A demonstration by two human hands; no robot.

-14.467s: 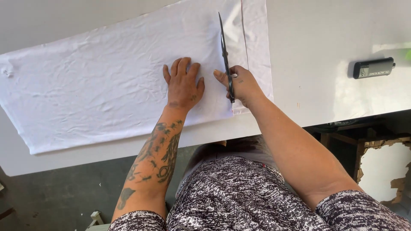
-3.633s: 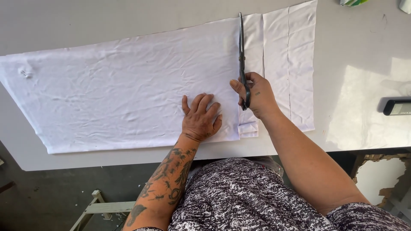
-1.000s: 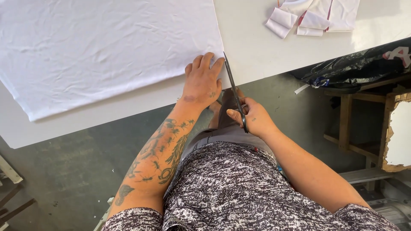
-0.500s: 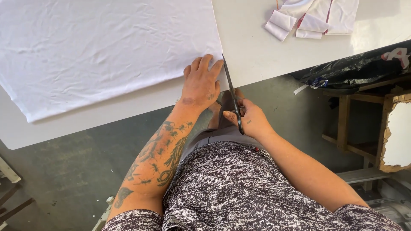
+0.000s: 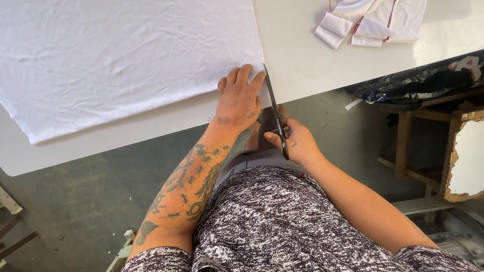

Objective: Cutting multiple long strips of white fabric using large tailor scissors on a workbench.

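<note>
A large sheet of white fabric [image 5: 126, 55] lies spread on a white table [image 5: 297, 60]. My left hand [image 5: 239, 95] presses flat on the fabric's near right corner, fingers apart. My right hand [image 5: 295, 143] grips a pair of dark scissors [image 5: 275, 113] just off the table's front edge. The blades point away from me, their tips at the fabric's right edge beside my left fingertips.
Several folded white fabric pieces [image 5: 373, 22] lie at the table's back right. A black plastic bag [image 5: 418, 83] rests on a wooden frame [image 5: 408, 151] to the right. A broken white board [image 5: 466, 156] stands at the far right. Grey concrete floor lies below.
Since the older frames the cut strip is gone and folded pieces lie at the back right. Over the last second my hands and the scissors have barely shifted.
</note>
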